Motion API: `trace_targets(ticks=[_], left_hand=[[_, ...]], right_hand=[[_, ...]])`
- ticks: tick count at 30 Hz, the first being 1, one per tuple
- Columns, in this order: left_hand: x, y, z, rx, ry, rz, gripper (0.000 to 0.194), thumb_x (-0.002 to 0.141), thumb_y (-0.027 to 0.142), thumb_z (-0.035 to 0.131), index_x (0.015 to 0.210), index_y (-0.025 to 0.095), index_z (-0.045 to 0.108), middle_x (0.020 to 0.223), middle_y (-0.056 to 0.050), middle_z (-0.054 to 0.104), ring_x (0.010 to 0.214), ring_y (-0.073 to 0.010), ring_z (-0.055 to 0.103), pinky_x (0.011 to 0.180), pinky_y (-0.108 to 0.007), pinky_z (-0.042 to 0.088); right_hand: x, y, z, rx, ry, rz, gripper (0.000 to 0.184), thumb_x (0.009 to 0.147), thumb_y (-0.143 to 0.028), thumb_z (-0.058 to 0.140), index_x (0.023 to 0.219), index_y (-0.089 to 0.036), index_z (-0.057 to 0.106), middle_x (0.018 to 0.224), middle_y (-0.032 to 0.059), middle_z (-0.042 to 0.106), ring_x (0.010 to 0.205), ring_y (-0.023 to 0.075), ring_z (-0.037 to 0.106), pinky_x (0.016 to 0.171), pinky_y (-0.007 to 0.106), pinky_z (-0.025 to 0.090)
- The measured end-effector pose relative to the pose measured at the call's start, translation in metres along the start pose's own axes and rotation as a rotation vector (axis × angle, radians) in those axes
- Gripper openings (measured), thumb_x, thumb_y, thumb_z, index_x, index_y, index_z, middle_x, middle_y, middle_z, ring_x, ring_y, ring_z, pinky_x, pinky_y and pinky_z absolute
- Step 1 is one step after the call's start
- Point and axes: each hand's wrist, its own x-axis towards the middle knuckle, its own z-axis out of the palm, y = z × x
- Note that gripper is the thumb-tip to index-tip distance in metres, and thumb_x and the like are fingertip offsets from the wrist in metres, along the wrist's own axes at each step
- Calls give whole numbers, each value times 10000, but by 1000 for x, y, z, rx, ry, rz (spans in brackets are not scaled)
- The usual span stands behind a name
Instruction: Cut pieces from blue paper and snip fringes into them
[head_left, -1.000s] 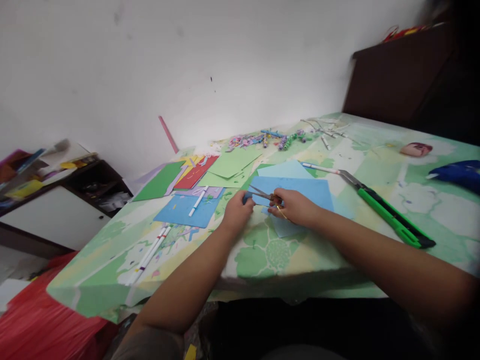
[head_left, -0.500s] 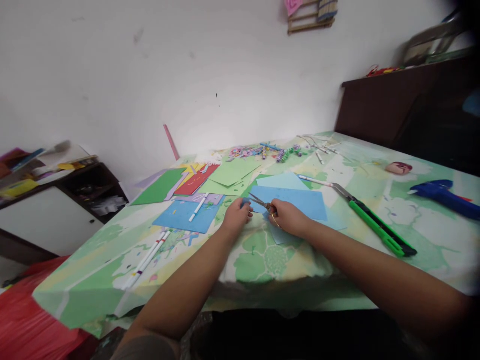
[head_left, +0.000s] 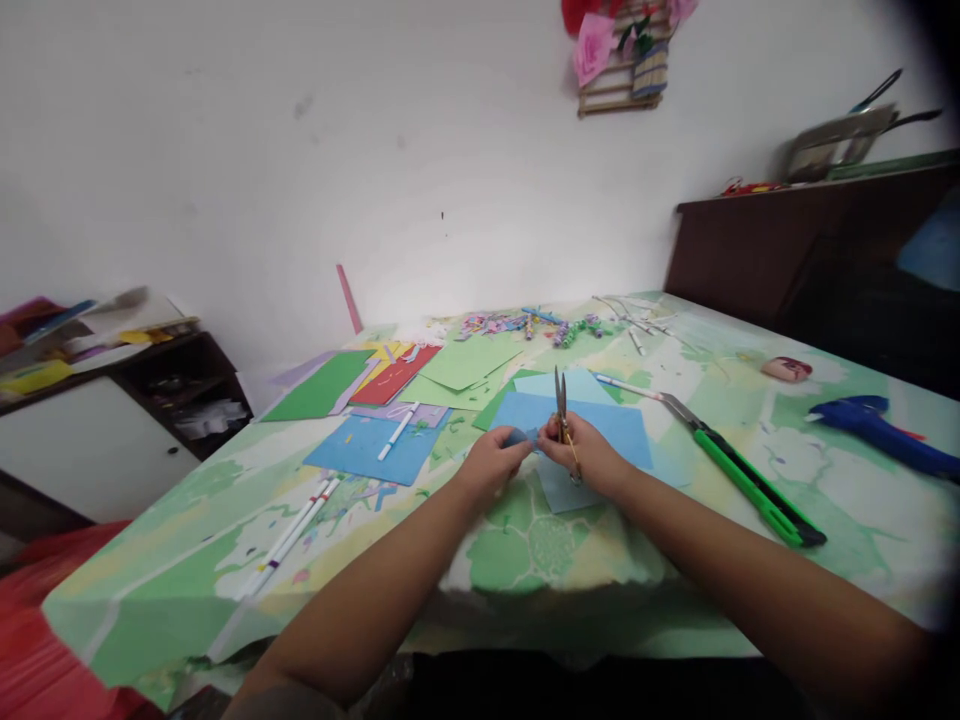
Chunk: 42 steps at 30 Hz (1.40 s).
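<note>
My right hand [head_left: 589, 455] is closed round the handles of small gold scissors [head_left: 562, 405], whose blades point up and away from me, closed. My left hand [head_left: 491, 465] pinches a small blue paper piece [head_left: 517, 436] right beside the scissors. Both hands rest over light blue paper sheets [head_left: 615, 425] near the front middle of the green floral tablecloth [head_left: 540, 530].
A green utility knife [head_left: 739, 470] lies right of my hands, and a blue glue gun [head_left: 874, 420] farther right. Coloured paper sheets [head_left: 390, 375], white markers [head_left: 289, 535] and paper scraps spread to the left and back. A dark cabinet [head_left: 810, 250] stands right; a low shelf [head_left: 112, 400] stands left.
The scissors have swung from pointing left across the paper to pointing upright. My hands have come closer together, and the camera view has tilted upward.
</note>
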Motion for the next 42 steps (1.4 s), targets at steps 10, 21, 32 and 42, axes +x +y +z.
trace_targets(ticks=[10, 21, 32, 42], left_hand=[[-1, -1, -1, -107, -76, -132, 113, 557, 174, 478, 525, 174, 369, 374, 88, 327, 304, -31, 284, 335, -179, 185], [-2, -2, 0, -1, -133, -175, 119, 598, 221, 531, 583, 170, 425, 366, 87, 366, 304, -38, 320, 328, -169, 195], [-7, 0, 1, 182, -190, -94, 293, 689, 430, 474, 580, 162, 428, 454, 52, 420, 380, -51, 396, 407, -186, 290], [-8, -3, -2, 614, -194, 176, 242, 691, 372, 495, 559, 169, 479, 551, 13, 465, 548, -111, 443, 528, -224, 324]], right_hand=[[-10, -9, -4, -102, -95, -139, 197, 657, -299, 552, 685, -210, 378, 674, -19, 448, 633, 128, 411, 606, 272, 351], [-11, -9, -5, -172, -94, -141, 114, 640, -214, 488, 657, -205, 375, 644, -22, 457, 601, 114, 421, 560, 236, 350], [-7, 8, -15, -347, -56, -43, 112, 608, -150, 469, 633, -204, 374, 587, -34, 426, 541, 104, 369, 502, 222, 269], [-6, 9, -11, -426, -162, -85, 92, 618, -161, 510, 644, -190, 426, 605, -22, 474, 547, 100, 380, 497, 212, 265]])
